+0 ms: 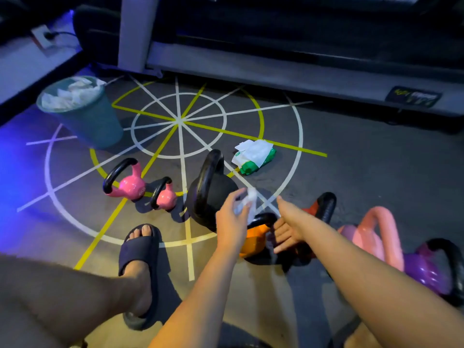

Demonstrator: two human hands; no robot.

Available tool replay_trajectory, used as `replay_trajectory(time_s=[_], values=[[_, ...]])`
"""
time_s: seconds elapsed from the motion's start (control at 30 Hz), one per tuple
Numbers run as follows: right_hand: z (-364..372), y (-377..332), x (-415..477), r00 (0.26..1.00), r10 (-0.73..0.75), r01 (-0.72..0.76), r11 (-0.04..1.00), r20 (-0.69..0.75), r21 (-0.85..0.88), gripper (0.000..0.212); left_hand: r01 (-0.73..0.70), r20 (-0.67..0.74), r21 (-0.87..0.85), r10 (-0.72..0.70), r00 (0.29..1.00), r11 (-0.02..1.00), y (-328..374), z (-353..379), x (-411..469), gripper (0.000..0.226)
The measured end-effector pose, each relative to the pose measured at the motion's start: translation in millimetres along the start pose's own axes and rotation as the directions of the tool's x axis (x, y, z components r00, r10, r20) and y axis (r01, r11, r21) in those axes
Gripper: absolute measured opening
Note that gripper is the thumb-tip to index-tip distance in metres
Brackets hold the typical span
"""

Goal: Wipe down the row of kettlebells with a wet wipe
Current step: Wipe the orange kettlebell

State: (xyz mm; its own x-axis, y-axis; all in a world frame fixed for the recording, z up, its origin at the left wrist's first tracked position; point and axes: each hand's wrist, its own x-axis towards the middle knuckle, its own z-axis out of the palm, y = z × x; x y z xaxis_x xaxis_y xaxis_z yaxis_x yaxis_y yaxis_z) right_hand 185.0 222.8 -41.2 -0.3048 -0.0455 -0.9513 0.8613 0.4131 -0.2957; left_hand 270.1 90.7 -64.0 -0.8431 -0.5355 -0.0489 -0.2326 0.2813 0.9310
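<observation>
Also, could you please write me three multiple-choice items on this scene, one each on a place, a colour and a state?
1. Where does the wipe pack lie? A) on the person's lap B) on the floor beyond the black kettlebell C) atop a kettlebell
2. What colour are the two small kettlebells left of the black one? A) pink B) blue C) yellow
3. What is the left hand doing? A) pressing flat on the floor B) gripping a kettlebell handle C) holding a wet wipe
Answers: 1 B, the pack rests on the taped floor; 2 A, both bodies are pink; 3 C, the white wipe shows in its fingers.
</observation>
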Motion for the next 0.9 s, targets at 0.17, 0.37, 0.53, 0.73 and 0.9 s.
replay_trajectory(time_s=[0.17,0.37,0.53,0.73,0.9], values=[[24.9,15.3,16.4,0.995,-0.051,0.031,0.971,0.081,0.239,0.067,0.038,-0.232,0.188,0.007,0.973,0.981,3.7,-39.7,14.3,0.024],[69.4,10.5,23.0,0.988,-0.138,0.147,0.701,-0.07,0.698,0.032,-0.273,-0.027,0.553,0.344,0.939,0.787,39.3,-57.7,88.1,0.033],[84.3,2.2,31.3,0.987,-0.139,0.146,0.561,-0.082,0.815,0.04,-0.553,0.347,0.682,0.453,0.821,0.479,19.0,-63.7,143.6,0.029],[79.8,-12.0,55.9,0.935,-0.075,0.278,0.763,-0.347,0.584,0.028,-0.59,0.399,0.698,0.464,0.791,0.406,1.7,-46.0,157.9,0.027],[66.3,-25.1,60.1,0.898,-0.11,0.282,0.887,-0.425,0.366,0.017,-0.571,0.417,0.712,0.408,0.812,0.408,7.4,-47.5,157.1,0.028]])
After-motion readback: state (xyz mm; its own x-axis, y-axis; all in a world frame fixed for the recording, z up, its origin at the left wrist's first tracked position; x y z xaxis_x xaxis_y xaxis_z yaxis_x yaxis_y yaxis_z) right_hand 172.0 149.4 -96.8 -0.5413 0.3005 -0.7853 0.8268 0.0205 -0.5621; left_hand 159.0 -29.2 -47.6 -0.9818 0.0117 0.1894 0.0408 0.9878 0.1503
